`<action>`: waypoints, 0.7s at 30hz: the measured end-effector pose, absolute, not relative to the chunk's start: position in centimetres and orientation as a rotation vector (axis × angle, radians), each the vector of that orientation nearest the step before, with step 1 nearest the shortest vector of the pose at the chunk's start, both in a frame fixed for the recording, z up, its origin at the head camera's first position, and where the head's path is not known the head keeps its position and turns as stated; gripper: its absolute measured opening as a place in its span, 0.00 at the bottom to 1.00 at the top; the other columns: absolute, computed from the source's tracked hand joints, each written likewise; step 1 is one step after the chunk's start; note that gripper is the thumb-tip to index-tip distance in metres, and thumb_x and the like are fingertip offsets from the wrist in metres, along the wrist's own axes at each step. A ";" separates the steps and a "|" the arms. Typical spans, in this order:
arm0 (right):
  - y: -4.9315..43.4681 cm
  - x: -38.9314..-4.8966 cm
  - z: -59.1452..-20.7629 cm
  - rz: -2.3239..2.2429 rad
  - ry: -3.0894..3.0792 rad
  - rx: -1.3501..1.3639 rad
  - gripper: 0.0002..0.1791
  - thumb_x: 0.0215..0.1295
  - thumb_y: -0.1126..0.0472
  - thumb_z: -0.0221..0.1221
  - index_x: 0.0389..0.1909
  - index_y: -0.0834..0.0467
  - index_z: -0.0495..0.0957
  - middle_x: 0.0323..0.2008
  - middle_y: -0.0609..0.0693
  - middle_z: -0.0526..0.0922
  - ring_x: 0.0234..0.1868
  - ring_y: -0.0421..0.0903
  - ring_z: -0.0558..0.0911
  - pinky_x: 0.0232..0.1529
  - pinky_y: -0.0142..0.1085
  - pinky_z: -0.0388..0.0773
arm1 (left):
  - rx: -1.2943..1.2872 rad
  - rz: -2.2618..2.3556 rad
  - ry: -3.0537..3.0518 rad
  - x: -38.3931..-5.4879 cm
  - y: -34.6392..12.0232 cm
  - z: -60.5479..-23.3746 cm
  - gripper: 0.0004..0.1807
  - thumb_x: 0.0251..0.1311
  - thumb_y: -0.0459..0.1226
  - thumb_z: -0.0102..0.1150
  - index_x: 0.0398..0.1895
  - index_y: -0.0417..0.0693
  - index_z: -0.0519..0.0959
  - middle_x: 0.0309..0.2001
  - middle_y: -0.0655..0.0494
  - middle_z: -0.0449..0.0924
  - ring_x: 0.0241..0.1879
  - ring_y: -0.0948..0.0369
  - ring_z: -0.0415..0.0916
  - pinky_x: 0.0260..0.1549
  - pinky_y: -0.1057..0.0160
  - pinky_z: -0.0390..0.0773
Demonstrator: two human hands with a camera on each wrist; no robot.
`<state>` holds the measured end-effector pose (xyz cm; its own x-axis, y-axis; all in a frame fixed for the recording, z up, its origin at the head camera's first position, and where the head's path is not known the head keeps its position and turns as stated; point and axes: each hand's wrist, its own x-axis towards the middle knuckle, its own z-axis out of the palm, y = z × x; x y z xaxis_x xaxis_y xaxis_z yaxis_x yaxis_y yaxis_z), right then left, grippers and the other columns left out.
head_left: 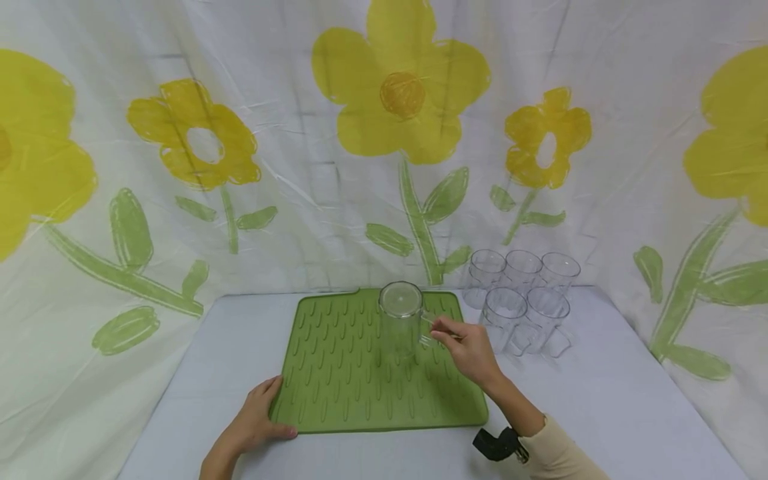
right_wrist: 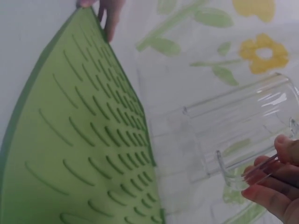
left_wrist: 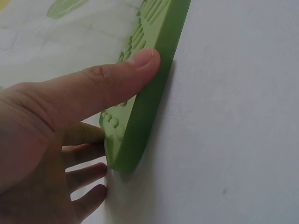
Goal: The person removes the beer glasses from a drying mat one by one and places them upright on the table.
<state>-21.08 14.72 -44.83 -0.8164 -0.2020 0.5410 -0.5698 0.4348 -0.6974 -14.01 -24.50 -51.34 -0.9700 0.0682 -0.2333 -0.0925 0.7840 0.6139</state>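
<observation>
Over the back right part of a green ridged drying mat, a clear glass mug is held upside down, its base facing up. My right hand pinches the mug's handle between thumb and fingers. The right wrist view shows the mug apart from the mat. At the mat's near left corner rests my left hand. In the left wrist view its thumb touches the mat's front edge, and its relaxed fingers lie along the left side.
Several more clear glass mugs stand rim up in two rows on the white table, right of the mat. A curtain with yellow flowers hangs behind the table. A black wrist device sits by the right sleeve.
</observation>
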 end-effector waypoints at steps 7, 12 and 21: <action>14.5 -21.5 -44.9 1.297 -2.286 0.748 0.05 0.60 0.68 0.64 0.36 0.60 0.85 0.31 0.54 0.89 0.33 0.47 0.88 0.32 0.31 0.86 | 0.009 0.912 2.745 -14.1 -24.9 -51.4 0.65 0.34 0.49 0.80 0.72 0.26 0.53 0.70 0.26 0.55 0.70 0.30 0.49 0.67 0.32 0.58; 14.5 -21.7 -44.8 1.299 -2.248 0.793 0.04 0.60 0.69 0.64 0.34 0.58 0.85 0.30 0.53 0.88 0.31 0.46 0.87 0.30 0.30 0.85 | 0.006 0.925 2.738 -14.1 -24.8 -51.3 0.66 0.34 0.49 0.80 0.72 0.26 0.52 0.70 0.26 0.54 0.70 0.30 0.49 0.67 0.33 0.57; 14.6 -22.0 -44.9 1.219 -2.199 0.847 0.05 0.58 0.70 0.65 0.33 0.58 0.84 0.30 0.54 0.89 0.30 0.45 0.87 0.27 0.23 0.81 | 0.017 0.924 2.760 -13.9 -24.5 -51.3 0.67 0.31 0.48 0.81 0.71 0.24 0.52 0.70 0.25 0.54 0.70 0.30 0.49 0.68 0.33 0.56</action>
